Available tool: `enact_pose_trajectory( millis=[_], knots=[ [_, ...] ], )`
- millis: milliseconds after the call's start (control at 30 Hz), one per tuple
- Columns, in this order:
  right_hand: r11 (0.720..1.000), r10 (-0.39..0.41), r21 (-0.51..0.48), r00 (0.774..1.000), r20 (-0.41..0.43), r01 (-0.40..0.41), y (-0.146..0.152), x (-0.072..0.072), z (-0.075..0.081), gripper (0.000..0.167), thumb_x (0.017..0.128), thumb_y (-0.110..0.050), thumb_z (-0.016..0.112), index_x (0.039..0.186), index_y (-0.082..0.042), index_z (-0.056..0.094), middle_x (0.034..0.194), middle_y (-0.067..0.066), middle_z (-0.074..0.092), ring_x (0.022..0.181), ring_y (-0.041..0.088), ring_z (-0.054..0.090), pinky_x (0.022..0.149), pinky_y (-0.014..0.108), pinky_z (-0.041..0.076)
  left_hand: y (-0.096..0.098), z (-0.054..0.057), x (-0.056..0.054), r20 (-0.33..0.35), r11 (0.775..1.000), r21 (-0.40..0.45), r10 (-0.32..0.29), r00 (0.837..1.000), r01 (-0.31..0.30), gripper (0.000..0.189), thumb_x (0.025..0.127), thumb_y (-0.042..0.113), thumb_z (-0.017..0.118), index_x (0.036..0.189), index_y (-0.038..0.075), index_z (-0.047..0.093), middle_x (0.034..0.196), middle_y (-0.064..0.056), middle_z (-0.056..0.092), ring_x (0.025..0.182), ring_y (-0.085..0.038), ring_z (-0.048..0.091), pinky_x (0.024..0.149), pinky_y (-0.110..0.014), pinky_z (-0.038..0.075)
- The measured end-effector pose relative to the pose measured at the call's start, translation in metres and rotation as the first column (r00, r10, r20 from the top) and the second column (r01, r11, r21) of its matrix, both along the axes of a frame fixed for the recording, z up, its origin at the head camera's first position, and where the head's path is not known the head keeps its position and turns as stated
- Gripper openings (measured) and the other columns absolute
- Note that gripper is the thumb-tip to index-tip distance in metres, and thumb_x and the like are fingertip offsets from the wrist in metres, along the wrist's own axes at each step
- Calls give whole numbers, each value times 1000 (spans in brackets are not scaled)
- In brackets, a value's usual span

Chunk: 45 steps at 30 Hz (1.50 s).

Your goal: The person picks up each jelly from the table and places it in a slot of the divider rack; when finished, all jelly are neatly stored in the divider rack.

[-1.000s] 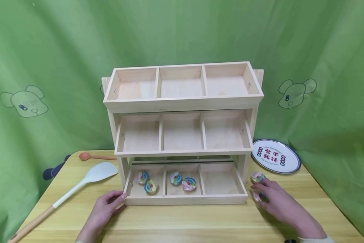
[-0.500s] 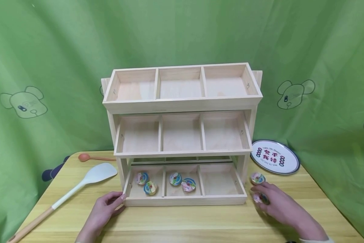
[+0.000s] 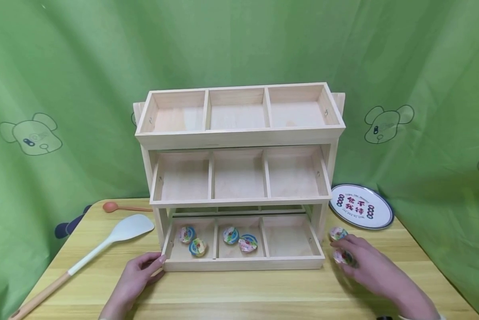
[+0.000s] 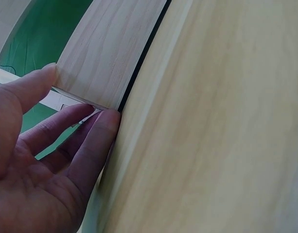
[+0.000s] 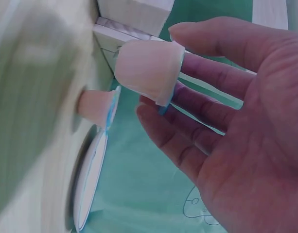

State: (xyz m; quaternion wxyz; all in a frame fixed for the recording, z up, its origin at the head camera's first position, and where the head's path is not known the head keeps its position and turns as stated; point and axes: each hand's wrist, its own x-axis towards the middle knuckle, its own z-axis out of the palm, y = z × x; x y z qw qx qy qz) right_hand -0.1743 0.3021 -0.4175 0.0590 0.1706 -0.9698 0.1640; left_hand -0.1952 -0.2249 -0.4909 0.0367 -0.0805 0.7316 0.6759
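Note:
A three-tier wooden rack (image 3: 239, 138) stands mid-table, each tray split into three compartments. At the left front corner of its bottom tray (image 3: 243, 265), my left hand (image 3: 137, 276) grips with the thumb at the upper edge and fingers lower down, as the left wrist view shows. My right hand (image 3: 369, 266), right of the rack, pinches a jelly cup (image 5: 149, 70) between thumb and fingers, off the table. Another jelly cup (image 5: 96, 107) stands on the table just behind it. Two jelly cups (image 3: 193, 241) lie in the left bottom compartment and two jelly cups (image 3: 239, 239) in the middle one.
Behind the right hand lies an oval plate (image 3: 361, 206) with red lettering. On the left rest a white spatula (image 3: 115, 235) with a wooden handle and a small orange spoon (image 3: 111, 206). A green curtain (image 3: 239, 40) hangs behind the table.
The right fingers have closed on the nearer jelly cup, which has shifted and tilted slightly. My left hand stays at the tray corner.

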Motion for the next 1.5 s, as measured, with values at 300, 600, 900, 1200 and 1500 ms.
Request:
enact_pose_trajectory(
  millis=[300, 600, 900, 1200, 1500],
  knots=[
    [999, 31, 12, 998, -53, -30, -8, 0, 11, 46, 79, -13, 80, 121, -4, 65, 129, 25, 55, 116, 45, 52, 95, 66, 46, 0, 1, 1, -7, 1000, -12, -3, 1000, 3, 34, 97, 9, 63, 121, -15, 59, 120, -23, 57, 106, -26, 59, 89, -35, 58],
    [997, 79, -2, 993, -86, -79, -23, -5, 22, 38, 82, -13, 78, 117, -5, 66, 116, 8, 62, 104, 29, 60, 90, 54, 55, 1, 3, 1, -7, 1000, -23, 2, 1000, -3, 35, 96, 11, 66, 120, -13, 61, 119, -22, 58, 105, -25, 60, 88, -33, 58],
    [997, 75, -32, 996, -44, -77, -38, -11, 27, 42, 84, -16, 77, 122, -5, 64, 123, 15, 60, 111, 35, 58, 94, 58, 51, 1, 2, 1, -7, 1000, -25, -2, 1000, 2, 35, 96, 10, 65, 121, -14, 60, 121, -22, 57, 106, -25, 59, 89, -34, 58],
    [988, 139, -64, 990, -13, -140, -55, -26, 22, 45, 83, -19, 78, 123, -3, 63, 122, 15, 61, 108, 35, 58, 93, 56, 53, -1, -2, 1, 1, 1000, -13, -1, 1000, 1, 35, 97, 10, 64, 122, -15, 59, 120, -22, 57, 106, -24, 58, 89, -35, 58],
    [985, 159, -66, 987, 19, -157, -69, -37, 11, 41, 83, -17, 78, 120, -6, 65, 119, 9, 62, 105, 30, 60, 90, 51, 56, -1, -1, 0, 2, 1000, -21, 0, 1000, 0, 36, 97, 12, 65, 121, -14, 60, 120, -21, 57, 105, -24, 59, 88, -34, 58]
  ],
)
